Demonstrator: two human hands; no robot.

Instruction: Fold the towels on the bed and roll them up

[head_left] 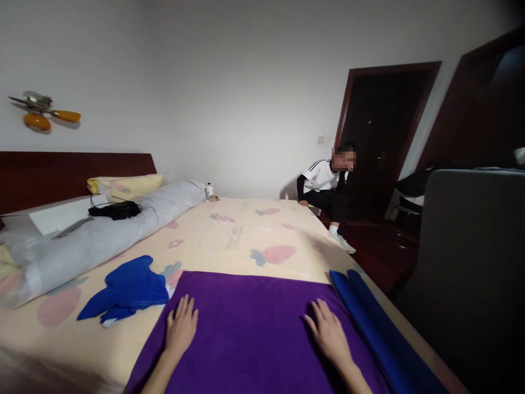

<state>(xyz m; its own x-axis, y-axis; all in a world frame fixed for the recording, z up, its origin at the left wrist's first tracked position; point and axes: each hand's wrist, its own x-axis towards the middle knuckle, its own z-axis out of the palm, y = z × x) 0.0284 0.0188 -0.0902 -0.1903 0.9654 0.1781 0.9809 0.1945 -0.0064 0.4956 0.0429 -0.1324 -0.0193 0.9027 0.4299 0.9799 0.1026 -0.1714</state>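
Note:
A purple cloth (250,328) lies spread flat on the bed (229,235), its near part running out of view at the bottom. My left hand (181,323) rests palm down at the cloth's left edge, fingers stretched forward. Over on the right part of the cloth, my right hand (327,329) is also palm down with its fingers apart. Neither hand holds anything. A crumpled blue cloth (127,290) lies left of my left hand. Two long blue folded or rolled pieces (381,328) run along the right side of the purple cloth.
Along the headboard (77,167) lies a long grey bundle (123,235) with a black item (115,210) on it. A yellow pillow (127,186) and a white bottle (209,190) are behind. A person (324,180) sits at the bed's far right corner. A dark grey panel (467,262) stands right.

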